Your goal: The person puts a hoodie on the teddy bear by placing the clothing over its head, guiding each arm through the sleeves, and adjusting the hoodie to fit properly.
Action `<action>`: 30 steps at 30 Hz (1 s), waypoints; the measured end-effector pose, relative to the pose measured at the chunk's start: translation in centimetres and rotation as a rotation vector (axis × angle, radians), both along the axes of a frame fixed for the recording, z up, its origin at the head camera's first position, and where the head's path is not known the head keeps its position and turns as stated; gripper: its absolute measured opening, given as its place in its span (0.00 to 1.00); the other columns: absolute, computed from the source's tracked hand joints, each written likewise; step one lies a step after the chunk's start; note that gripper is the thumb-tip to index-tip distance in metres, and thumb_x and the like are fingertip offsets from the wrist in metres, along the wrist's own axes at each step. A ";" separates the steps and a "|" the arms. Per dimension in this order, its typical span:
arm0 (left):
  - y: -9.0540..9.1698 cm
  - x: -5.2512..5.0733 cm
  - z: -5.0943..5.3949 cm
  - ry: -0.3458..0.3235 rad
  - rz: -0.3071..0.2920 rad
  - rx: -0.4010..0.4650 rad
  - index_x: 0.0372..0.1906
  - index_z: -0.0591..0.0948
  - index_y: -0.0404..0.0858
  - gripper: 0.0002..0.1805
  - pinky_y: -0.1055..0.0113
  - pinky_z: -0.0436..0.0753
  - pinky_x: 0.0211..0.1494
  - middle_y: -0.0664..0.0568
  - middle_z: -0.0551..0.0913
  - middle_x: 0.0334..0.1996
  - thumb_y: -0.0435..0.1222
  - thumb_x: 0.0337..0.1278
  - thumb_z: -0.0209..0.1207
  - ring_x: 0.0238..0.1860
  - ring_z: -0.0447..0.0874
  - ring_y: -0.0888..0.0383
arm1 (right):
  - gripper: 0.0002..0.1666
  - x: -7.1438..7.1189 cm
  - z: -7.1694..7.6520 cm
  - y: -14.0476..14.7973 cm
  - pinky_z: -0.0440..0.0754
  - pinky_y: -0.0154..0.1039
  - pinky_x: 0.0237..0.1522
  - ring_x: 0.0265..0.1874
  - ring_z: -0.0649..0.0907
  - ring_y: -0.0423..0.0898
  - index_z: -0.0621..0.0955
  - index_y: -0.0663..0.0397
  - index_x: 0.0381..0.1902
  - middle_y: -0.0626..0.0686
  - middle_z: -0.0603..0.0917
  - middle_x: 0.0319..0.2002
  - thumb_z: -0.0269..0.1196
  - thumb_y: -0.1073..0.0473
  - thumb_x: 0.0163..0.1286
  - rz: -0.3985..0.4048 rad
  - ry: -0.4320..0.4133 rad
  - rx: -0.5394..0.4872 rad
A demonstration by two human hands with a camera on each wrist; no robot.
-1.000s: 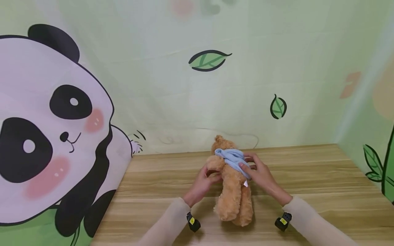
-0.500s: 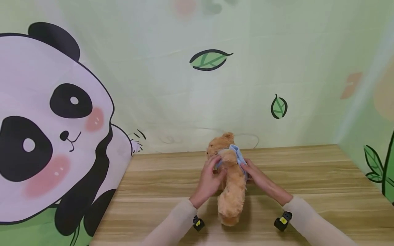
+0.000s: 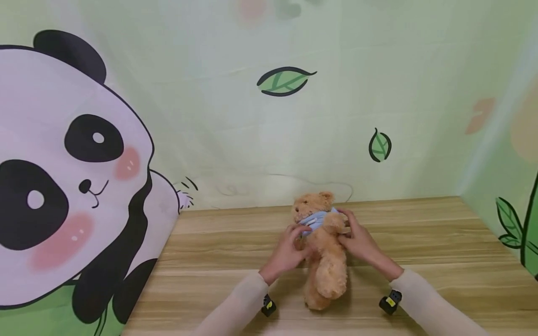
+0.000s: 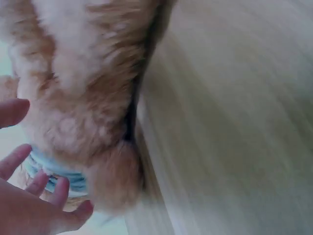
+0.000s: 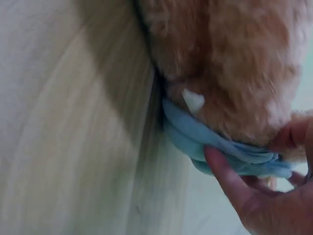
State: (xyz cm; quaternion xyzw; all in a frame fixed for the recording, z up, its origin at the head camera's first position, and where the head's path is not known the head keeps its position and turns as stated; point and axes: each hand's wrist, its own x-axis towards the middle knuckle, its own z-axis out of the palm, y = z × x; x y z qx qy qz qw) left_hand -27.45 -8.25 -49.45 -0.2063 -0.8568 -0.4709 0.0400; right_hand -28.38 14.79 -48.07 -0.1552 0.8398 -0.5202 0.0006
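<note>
left hand (image 3: 287,249) spread loosely, right hand (image 3: 362,240) gripping one side of the tan, fluffy plush bear (image 3: 329,261) in light-blue cloth (image 3: 313,221), on the brown wood-grain table (image 3: 420,242) (light, squashy, i'd reckon, so grip the torso (image 3: 319,241))!

One table (image 3: 424,242), carrying one teddy bear (image 3: 332,268) with one blue garment (image 3: 314,220) and one white tag (image 5: 194,101). One left hand (image 3: 286,251) and one right hand (image 3: 360,240), making two. Two pale sleeves (image 3: 237,303), two black wrist cameras (image 3: 268,306). Beyond the table's back edge, two outlined green leaf drawings (image 3: 286,81). Beyond the table's left edge, one large panda drawing (image 3: 63,93).
</note>
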 end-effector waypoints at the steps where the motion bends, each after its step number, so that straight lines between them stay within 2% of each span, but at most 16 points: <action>1: 0.1 0.0 -0.1 0.022 -0.015 -0.040 0.60 0.76 0.43 0.24 0.47 0.74 0.63 0.43 0.70 0.63 0.38 0.59 0.65 0.65 0.70 0.43 | 0.44 0.0 -0.1 0.0 0.82 0.41 0.30 0.40 0.85 0.55 0.53 0.52 0.75 0.73 0.70 0.61 0.56 0.71 0.65 0.029 -0.045 -0.040; 5: 0.3 0.1 -0.2 0.110 -0.030 -0.115 0.60 0.77 0.46 0.24 0.50 0.75 0.62 0.44 0.68 0.65 0.41 0.58 0.66 0.67 0.68 0.44 | 0.42 0.1 -0.3 -0.1 0.86 0.49 0.35 0.41 0.85 0.53 0.51 0.55 0.76 0.74 0.68 0.63 0.58 0.62 0.71 0.122 -0.233 -0.190; 7: 0.4 0.1 0.0 0.138 -0.031 -0.147 0.60 0.78 0.46 0.24 0.50 0.75 0.62 0.45 0.69 0.65 0.43 0.58 0.66 0.66 0.69 0.45 | 0.39 0.0 -0.4 -0.2 0.86 0.52 0.38 0.42 0.85 0.53 0.53 0.55 0.75 0.73 0.71 0.61 0.57 0.54 0.74 0.110 -0.287 -0.219; 8: 0.3 0.1 0.1 0.143 -0.036 -0.163 0.60 0.77 0.46 0.24 0.49 0.75 0.63 0.46 0.69 0.65 0.43 0.59 0.66 0.66 0.69 0.45 | 0.38 -0.1 -0.3 -0.2 0.87 0.52 0.37 0.42 0.86 0.52 0.56 0.56 0.74 0.72 0.73 0.60 0.56 0.49 0.75 0.084 -0.283 -0.202; 9: 0.2 0.1 0.1 0.142 -0.044 -0.174 0.61 0.77 0.46 0.25 0.49 0.74 0.64 0.46 0.69 0.66 0.44 0.59 0.66 0.67 0.68 0.45 | 0.37 -0.2 -0.3 -0.1 0.87 0.52 0.36 0.41 0.86 0.52 0.60 0.56 0.73 0.70 0.75 0.59 0.56 0.45 0.75 0.056 -0.262 -0.166; 11: -0.2 -0.1 0.2 0.116 -0.054 -0.188 0.63 0.75 0.45 0.26 0.50 0.74 0.65 0.47 0.69 0.66 0.44 0.60 0.65 0.68 0.68 0.46 | 0.32 -0.3 -0.1 0.0 0.86 0.48 0.37 0.41 0.85 0.50 0.73 0.61 0.60 0.68 0.79 0.54 0.56 0.41 0.73 -0.021 -0.152 -0.045; 12: -0.4 -0.3 0.2 0.104 -0.055 -0.192 0.63 0.75 0.44 0.26 0.50 0.73 0.66 0.47 0.70 0.66 0.43 0.61 0.64 0.68 0.68 0.46 | 0.31 -0.4 -0.1 0.1 0.85 0.46 0.37 0.40 0.84 0.49 0.77 0.61 0.56 0.66 0.80 0.51 0.57 0.40 0.72 -0.066 -0.090 0.020; 15: -1.4 -0.7 -0.1 0.038 -0.030 -0.207 0.65 0.73 0.41 0.27 0.51 0.72 0.67 0.47 0.73 0.65 0.43 0.62 0.63 0.67 0.70 0.47 | 0.23 -0.6 0.2 0.5 0.84 0.44 0.36 0.33 0.84 0.51 0.80 0.61 0.48 0.63 0.80 0.40 0.59 0.45 0.72 -0.129 0.024 0.117; 16: -1.7 -0.8 -0.2 0.014 -0.021 -0.208 0.65 0.73 0.41 0.27 0.50 0.73 0.67 0.46 0.74 0.64 0.43 0.63 0.62 0.66 0.72 0.47 | 0.19 -0.6 0.2 0.6 0.83 0.43 0.34 0.29 0.82 0.50 0.80 0.60 0.47 0.61 0.79 0.33 0.59 0.48 0.72 -0.146 0.041 0.124; 18: -2.4 -1.1 -0.5 -0.030 -0.012 -0.198 0.64 0.74 0.40 0.26 0.49 0.73 0.66 0.45 0.76 0.62 0.43 0.63 0.62 0.64 0.74 0.47 | 0.16 -0.7 0.3 0.8 0.83 0.43 0.28 0.21 0.80 0.47 0.77 0.55 0.54 0.59 0.79 0.30 0.58 0.55 0.73 -0.151 0.030 0.097; 19: -2.6 -1.2 -0.6 -0.048 -0.012 -0.192 0.63 0.74 0.41 0.26 0.49 0.73 0.66 0.45 0.77 0.62 0.43 0.63 0.62 0.63 0.74 0.46 | 0.14 -0.8 0.2 0.9 0.84 0.42 0.26 0.18 0.79 0.45 0.76 0.55 0.53 0.60 0.79 0.28 0.57 0.57 0.73 -0.141 0.015 0.077; 22: -3.0 -1.4 -0.9 -0.086 -0.018 -0.116 0.59 0.77 0.42 0.21 0.50 0.73 0.66 0.45 0.79 0.59 0.41 0.62 0.63 0.62 0.75 0.47 | 0.12 -1.0 -0.1 1.2 0.81 0.39 0.25 0.19 0.75 0.40 0.76 0.56 0.52 0.62 0.83 0.37 0.55 0.62 0.73 -0.142 0.010 0.047; 24: -2.9 -1.5 -1.1 -0.074 0.001 -0.060 0.54 0.80 0.43 0.16 0.52 0.74 0.64 0.47 0.80 0.56 0.39 0.63 0.62 0.60 0.77 0.49 | 0.12 -1.1 -0.3 1.3 0.82 0.39 0.27 0.22 0.76 0.40 0.76 0.60 0.52 0.66 0.82 0.46 0.53 0.64 0.72 -0.117 -0.005 0.011; 26: -2.8 -1.4 -0.8 -0.035 0.024 -0.023 0.50 0.82 0.43 0.11 0.55 0.75 0.62 0.48 0.81 0.52 0.36 0.64 0.61 0.58 0.78 0.51 | 0.12 -1.1 -0.6 1.2 0.81 0.38 0.28 0.25 0.78 0.41 0.76 0.61 0.51 0.66 0.81 0.50 0.52 0.65 0.72 -0.103 -0.003 0.007; 27: -2.7 -1.4 -0.7 -0.011 0.040 -0.030 0.48 0.83 0.44 0.09 0.57 0.75 0.60 0.49 0.82 0.51 0.36 0.65 0.61 0.56 0.78 0.53 | 0.12 -1.1 -0.7 1.2 0.81 0.38 0.29 0.26 0.78 0.41 0.77 0.62 0.50 0.66 0.81 0.49 0.53 0.66 0.71 -0.096 0.017 0.028; 30: -2.4 -1.4 0.0 0.082 0.061 -0.124 0.45 0.84 0.45 0.07 0.57 0.75 0.57 0.52 0.83 0.48 0.38 0.66 0.59 0.52 0.78 0.54 | 0.11 -1.1 -1.0 1.0 0.76 0.39 0.32 0.29 0.77 0.44 0.81 0.61 0.46 0.63 0.82 0.44 0.58 0.68 0.67 -0.092 0.187 0.160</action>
